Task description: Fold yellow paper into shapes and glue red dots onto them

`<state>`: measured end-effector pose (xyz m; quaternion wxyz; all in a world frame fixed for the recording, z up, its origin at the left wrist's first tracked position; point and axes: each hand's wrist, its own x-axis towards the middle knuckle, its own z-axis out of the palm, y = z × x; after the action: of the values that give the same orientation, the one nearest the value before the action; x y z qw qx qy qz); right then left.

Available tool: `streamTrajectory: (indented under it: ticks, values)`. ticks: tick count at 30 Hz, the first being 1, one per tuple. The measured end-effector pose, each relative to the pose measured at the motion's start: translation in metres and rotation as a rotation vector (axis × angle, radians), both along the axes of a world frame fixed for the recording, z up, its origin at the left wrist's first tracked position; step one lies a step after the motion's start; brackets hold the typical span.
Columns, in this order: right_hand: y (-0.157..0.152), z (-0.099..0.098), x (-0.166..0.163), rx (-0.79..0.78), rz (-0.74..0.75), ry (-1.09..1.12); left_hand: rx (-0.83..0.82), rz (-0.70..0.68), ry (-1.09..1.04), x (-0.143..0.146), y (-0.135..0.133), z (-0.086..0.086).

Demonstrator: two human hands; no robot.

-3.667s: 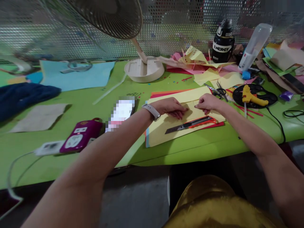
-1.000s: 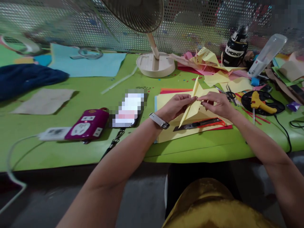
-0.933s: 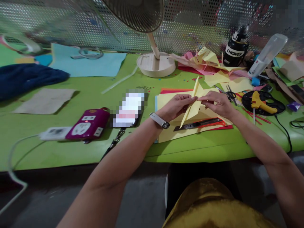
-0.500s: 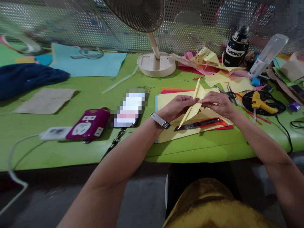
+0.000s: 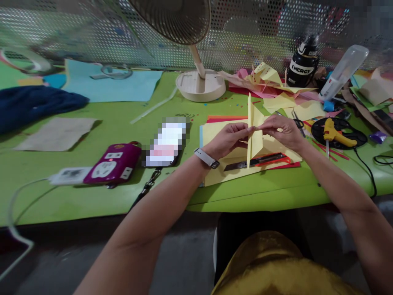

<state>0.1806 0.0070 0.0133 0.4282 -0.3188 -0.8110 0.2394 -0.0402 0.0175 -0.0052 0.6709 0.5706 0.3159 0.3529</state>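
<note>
A folded piece of yellow paper (image 5: 256, 141) is held up on edge between my two hands. My left hand (image 5: 231, 138), with a watch on its wrist, pinches the paper's left side between thumb and fingers. From the right, my right hand (image 5: 284, 131) pinches the same paper near its middle, fingertips close to the left thumb. Beneath them lies a stack of yellow sheets (image 5: 215, 174), with red and orange sheets showing at its edges. An orange and black utility knife (image 5: 270, 159) rests on the stack, its blade towards the left, partly behind the held paper.
To the right, a yellow glue gun (image 5: 336, 134) sits on a black holder beside scissors (image 5: 298, 122). Paper scraps (image 5: 270, 78), a black bottle (image 5: 302, 65) and a desk fan (image 5: 201, 88) stand behind. A phone (image 5: 166, 143) and a purple power bank (image 5: 113, 164) lie left.
The folded yellow paper has turned from a slant to nearly upright. Both hands keep their pinch on it in about the same place. The view has shifted slightly.
</note>
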Motion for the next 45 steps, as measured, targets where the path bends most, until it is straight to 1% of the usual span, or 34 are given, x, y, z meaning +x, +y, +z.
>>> streamTrajectory:
  ticks: [4, 10, 12, 16, 18, 20, 23, 27, 32, 39, 45]
  values:
    - [0.004, -0.002, 0.003, -0.038, -0.032, 0.001, -0.086, -0.042, -0.080, -0.002, 0.001, 0.000]
    - [0.003, 0.000, 0.004, -0.055, -0.023, 0.012, -0.134, -0.099, -0.054, -0.004, 0.001, 0.002]
    - [0.002, 0.000, 0.003, -0.097, -0.012, 0.026, -0.158, -0.119, -0.050, -0.004, 0.000, 0.003]
    - [0.000, -0.002, 0.000, -0.239, 0.042, 0.099, -0.183, -0.125, -0.073, -0.004, -0.001, 0.004]
    - [-0.001, -0.002, -0.001, -0.279, 0.059, 0.116, -0.198, -0.135, -0.064, -0.004, -0.001, 0.003]
    - [-0.001, 0.000, -0.001, -0.269, 0.060, 0.103, -0.221, -0.122, -0.059, -0.003, 0.000, 0.002]
    - [-0.001, 0.002, 0.000, -0.189, 0.054, 0.063, -0.231, -0.077, -0.069, -0.002, 0.000, 0.001]
    - [-0.001, 0.002, 0.000, -0.121, 0.039, -0.004, -0.164, -0.083, -0.035, 0.000, -0.003, 0.003]
    - [-0.002, -0.001, -0.003, -0.127, -0.056, -0.020, -0.083, -0.059, -0.006, 0.001, -0.006, 0.005]
    - [0.001, -0.008, -0.008, -0.106, -0.161, 0.042, -0.061, -0.077, -0.005, 0.003, -0.005, 0.003]
    - [-0.001, -0.010, -0.012, -0.135, -0.226, 0.071, -0.035, -0.101, -0.008, 0.003, -0.006, 0.003]
